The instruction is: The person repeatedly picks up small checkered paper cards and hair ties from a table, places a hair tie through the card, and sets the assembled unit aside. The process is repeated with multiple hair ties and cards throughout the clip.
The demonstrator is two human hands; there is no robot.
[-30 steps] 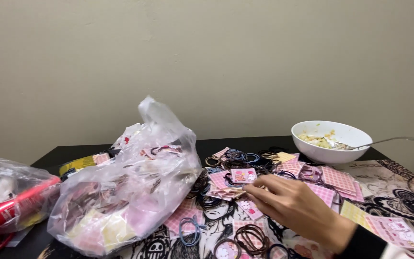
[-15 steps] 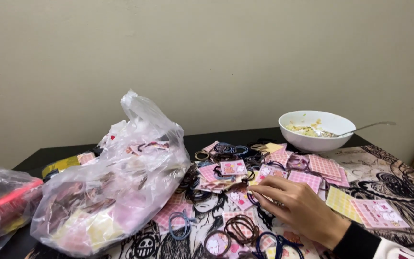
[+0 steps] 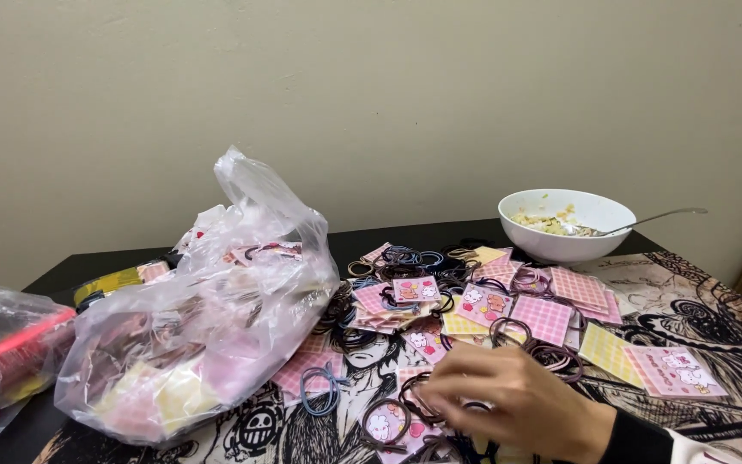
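The right hand [image 3: 508, 399] has dropped lower onto the hair ties [image 3: 397, 412] (pink cards [image 3: 543, 318] lie beside), fingers curled, seemingly pinching one; left hand unseen.

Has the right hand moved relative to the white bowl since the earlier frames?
Yes. The right hand has drawn back toward the table's near edge, away from the white bowl, over the hair ties.

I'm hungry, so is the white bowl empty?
No, the white bowl holds pale food, with a spoon resting in it.
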